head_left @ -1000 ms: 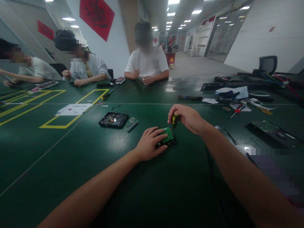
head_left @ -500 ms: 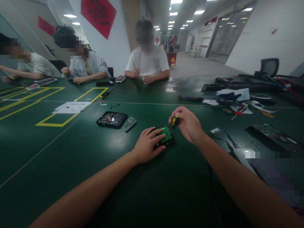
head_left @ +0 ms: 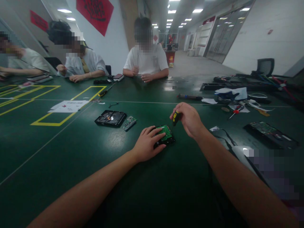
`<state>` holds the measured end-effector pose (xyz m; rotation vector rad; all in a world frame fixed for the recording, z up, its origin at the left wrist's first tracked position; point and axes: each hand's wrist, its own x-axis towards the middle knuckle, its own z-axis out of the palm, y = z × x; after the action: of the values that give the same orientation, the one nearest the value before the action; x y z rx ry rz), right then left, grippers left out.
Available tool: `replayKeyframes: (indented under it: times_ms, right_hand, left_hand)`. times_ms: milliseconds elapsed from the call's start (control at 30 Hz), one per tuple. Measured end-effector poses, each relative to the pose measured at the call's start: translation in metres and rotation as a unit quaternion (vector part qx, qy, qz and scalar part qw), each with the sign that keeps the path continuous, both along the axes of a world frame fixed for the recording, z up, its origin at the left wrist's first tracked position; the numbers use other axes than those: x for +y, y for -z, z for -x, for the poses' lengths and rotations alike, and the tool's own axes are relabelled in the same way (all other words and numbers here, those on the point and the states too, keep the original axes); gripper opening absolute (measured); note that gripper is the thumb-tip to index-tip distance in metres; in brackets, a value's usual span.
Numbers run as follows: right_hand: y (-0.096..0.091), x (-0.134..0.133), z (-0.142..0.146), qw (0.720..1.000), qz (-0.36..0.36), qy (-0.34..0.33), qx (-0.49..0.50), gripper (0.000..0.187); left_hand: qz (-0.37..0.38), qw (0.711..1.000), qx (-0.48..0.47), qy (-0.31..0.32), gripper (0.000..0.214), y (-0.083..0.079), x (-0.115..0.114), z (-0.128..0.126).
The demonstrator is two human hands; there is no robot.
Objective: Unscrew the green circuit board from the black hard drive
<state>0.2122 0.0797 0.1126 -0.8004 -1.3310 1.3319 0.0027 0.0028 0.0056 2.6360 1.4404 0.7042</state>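
Left hand (head_left: 147, 145) flat, fingers spread, pinning black hard drive with green circuit board (head_left: 166, 134). Right hand (head_left: 189, 120) fisted round yellow-black screwdriver (head_left: 175, 116), just beyond left fingertips. Best: shaft upright, pressure steady.

My arms, bare along their whole visible length; left hand (head_left: 147, 144) and right hand (head_left: 188, 120) bare too, sleeves out of frame.

Red wall hanging (head_left: 95, 11): one dark brush character, too blurred to read.
White sheet (head_left: 67, 106): print too small to read.
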Motion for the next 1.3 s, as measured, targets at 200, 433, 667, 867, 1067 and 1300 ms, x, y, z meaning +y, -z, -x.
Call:
replayKeyframes:
  times_ms: [200,433,667,867,1067,1300]
  right_hand:
    - [-0.014,0.009,-0.005,0.993,-0.003,-0.019,-0.118,0.010]
    - [-0.028,0.003,-0.019,0.986,0.037,-0.039,-0.160,0.008]
    - [-0.035,-0.007,-0.021,0.985,0.075,-0.103,-0.118,0.011]
    - [-0.034,-0.010,-0.021,0.987,0.062,-0.097,-0.117,0.022]
    - [-0.040,-0.012,-0.026,0.975,0.057,-0.152,-0.149,0.020]
    - [-0.040,-0.012,-0.029,0.971,0.038,-0.164,-0.168,0.016]
  left_hand:
    - [-0.004,1.000,-0.002,0.004,0.054,-0.001,0.000,0.000]
    - [-0.003,1.000,0.002,0.006,0.055,0.000,0.000,0.001]
    - [0.000,1.000,0.006,0.005,0.054,0.000,0.001,0.002]
    - [-0.001,1.000,0.009,0.008,0.055,0.000,0.000,0.002]
    - [0.003,1.000,0.012,0.004,0.055,-0.001,0.000,0.002]
    - [0.003,1.000,0.018,-0.003,0.054,-0.004,-0.004,0.002]
